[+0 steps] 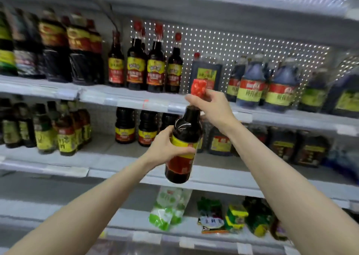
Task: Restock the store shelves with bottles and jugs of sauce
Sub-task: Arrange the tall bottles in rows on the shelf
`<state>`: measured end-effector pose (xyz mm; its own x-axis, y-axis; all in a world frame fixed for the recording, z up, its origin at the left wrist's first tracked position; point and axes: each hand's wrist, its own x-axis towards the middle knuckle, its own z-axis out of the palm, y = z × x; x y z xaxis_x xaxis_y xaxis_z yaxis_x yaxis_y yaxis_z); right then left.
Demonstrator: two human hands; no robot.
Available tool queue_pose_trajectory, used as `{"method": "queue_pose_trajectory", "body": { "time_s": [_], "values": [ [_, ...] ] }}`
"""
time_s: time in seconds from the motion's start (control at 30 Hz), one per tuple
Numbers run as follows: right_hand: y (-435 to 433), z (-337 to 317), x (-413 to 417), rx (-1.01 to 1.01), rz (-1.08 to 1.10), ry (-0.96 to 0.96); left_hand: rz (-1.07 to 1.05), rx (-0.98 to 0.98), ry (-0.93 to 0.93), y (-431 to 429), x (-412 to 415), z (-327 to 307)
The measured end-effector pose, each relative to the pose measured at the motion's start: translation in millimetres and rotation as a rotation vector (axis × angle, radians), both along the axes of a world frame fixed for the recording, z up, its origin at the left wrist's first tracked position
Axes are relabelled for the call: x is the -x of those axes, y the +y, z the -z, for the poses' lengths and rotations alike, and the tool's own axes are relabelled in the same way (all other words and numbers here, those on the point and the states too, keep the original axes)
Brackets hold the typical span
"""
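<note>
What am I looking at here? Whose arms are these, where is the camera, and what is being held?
There is no machine here. These are a person's two bare arms, filmed by one wide-angle camera worn on their head, looking forward and down. That is why the shelves look curved and blurred at the edges.

The left hand grips the labelled body of a dark sauce bottle. The right hand holds its neck just under the red cap. The bottle is tilted in the air in front of the store shelves, not standing on any of them.

On the upper shelf stand slim red-capped bottles, a square dark jug and rounder jugs. The shelf below holds more dark bottles, and the lowest has green packets.
</note>
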<state>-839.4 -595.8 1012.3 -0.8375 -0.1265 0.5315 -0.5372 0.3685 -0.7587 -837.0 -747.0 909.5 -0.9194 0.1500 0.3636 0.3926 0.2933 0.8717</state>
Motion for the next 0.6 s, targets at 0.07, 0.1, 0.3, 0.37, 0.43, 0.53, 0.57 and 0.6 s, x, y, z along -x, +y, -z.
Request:
{"method": "queue_pose_trajectory", "body": {
  "time_s": [0.07,0.1,0.3,0.37,0.43,0.53,0.57,0.6],
  "values": [
    [4,-22,0,-0.006,-0.025,0.059,-0.015,0.001,0.040,0,1,-22],
    [6,-32,-1,-0.015,-0.049,0.079,-0.023,-0.007,0.059,1,1,-33],
    [20,-53,6,-0.180,-0.197,-0.065,-0.045,-0.022,0.140,10,0,-84],
    [22,-53,10,-0.191,-0.238,-0.153,-0.050,-0.033,0.148,10,4,-94],
    [25,-58,13,-0.168,-0.280,-0.208,-0.078,-0.042,0.155,11,8,-103],
    [26,-69,21,-0.146,-0.329,-0.209,-0.107,-0.018,0.181,8,19,-116],
    [25,-73,25,-0.140,-0.338,-0.192,-0.107,-0.018,0.187,7,22,-120],
    [24,-76,28,-0.131,-0.342,-0.172,-0.107,-0.025,0.192,6,26,-123]
  ]
}}
